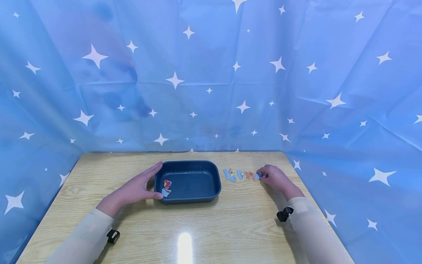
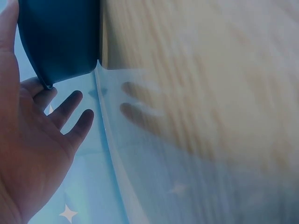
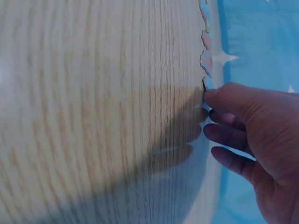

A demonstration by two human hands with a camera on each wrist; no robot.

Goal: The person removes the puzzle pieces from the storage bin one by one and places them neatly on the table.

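Note:
A dark blue rectangular tray (image 1: 194,200) stands on the wooden table, with two puzzle pieces at its left end: a red one (image 1: 167,183) and a light blue one (image 1: 166,192). My left hand (image 1: 136,187) spans that end and holds it, thumb at the near corner and fingers at the far one; in the left wrist view two fingers hang free of the tray (image 2: 60,42). To the right, my right hand (image 1: 277,178) pinches a blue puzzle piece (image 1: 257,176) at the end of a row, its thumb and fingertips close to the tabletop.
Several blue and orange puzzle pieces (image 1: 240,175) lie in a line between the tray and my right hand. A blue curtain with white stars (image 1: 211,73) encloses the table (image 1: 230,231) at the back and sides. Light reflects off the tabletop near the front.

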